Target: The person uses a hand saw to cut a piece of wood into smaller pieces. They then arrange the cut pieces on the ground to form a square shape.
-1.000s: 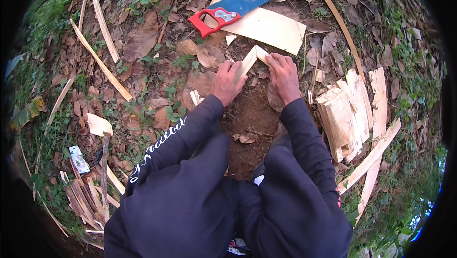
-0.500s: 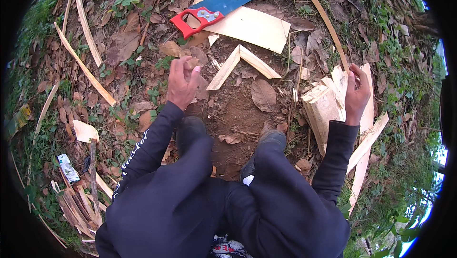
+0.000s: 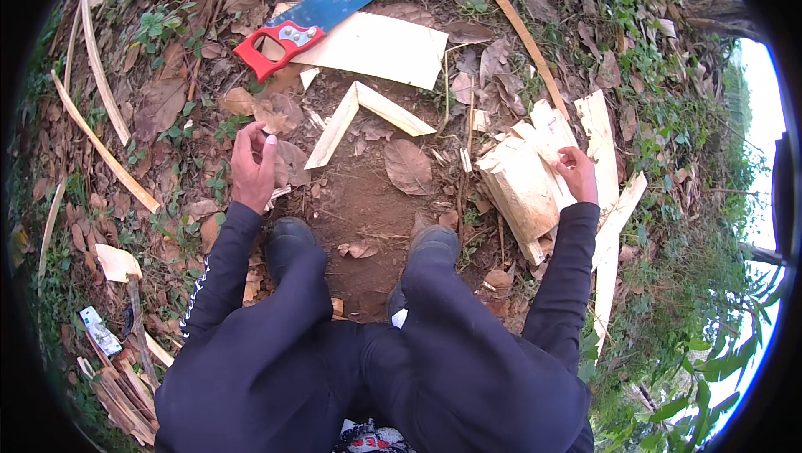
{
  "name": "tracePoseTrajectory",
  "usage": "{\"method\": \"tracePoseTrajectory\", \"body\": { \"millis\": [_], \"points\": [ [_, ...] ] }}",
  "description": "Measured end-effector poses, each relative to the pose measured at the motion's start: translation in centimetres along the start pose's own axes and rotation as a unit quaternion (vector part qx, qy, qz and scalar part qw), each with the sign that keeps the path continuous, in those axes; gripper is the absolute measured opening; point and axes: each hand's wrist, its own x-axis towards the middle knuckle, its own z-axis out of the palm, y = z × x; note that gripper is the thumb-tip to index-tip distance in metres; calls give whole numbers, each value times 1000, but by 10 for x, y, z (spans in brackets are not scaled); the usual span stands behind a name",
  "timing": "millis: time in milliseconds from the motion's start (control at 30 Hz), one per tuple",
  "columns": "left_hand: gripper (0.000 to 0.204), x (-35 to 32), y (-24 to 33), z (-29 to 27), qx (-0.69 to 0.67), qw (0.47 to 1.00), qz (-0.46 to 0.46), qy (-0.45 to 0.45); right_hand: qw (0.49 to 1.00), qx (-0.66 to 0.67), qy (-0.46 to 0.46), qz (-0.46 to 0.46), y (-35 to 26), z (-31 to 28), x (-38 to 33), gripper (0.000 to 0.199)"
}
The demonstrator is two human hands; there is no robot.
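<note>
My left hand (image 3: pixel 253 170) is raised over the leaf litter, its fingers curled with the thumb close to them. A small dark spot shows at the fingertips, too small to name. To its right, two narrow wood strips meet at a point in a V-shape (image 3: pixel 357 100) on bare soil. My right hand (image 3: pixel 578 177) is by the right side of a split wood block (image 3: pixel 522 190), thumb and finger brought together. Whatever they pinch, if anything, is hidden. Pale flat wood pieces (image 3: pixel 600 139) lie just beyond that hand.
A handsaw (image 3: pixel 347 3) with a red handle rests partly on a pale board (image 3: pixel 380 50). Long thin strips (image 3: pixel 522 31) lie at the far right and left (image 3: pixel 104 148). Wood sticks (image 3: pixel 125 394) are piled at the near left beside a small packet (image 3: pixel 100 330). My shoes (image 3: pixel 434 248) flank the soil.
The view has swung right, so the ground things appear farther left. My right hand has drawn back from the long strip's end, its fingers more bent. My left hand has come slightly nearer.
</note>
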Motion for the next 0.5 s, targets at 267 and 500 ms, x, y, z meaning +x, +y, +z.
{"method": "tracePoseTrajectory", "body": {
  "millis": [267, 500],
  "points": [
    [26, -1, 2, 7, 7, 999, 24, -33, 990, -33, 80, -114, -48, 10, -15, 39],
    [16, -8, 16, -4, -21, 997, -29, -64, 967, 26, 197, -159, -130, -39, -68, 34]
  ]
}}
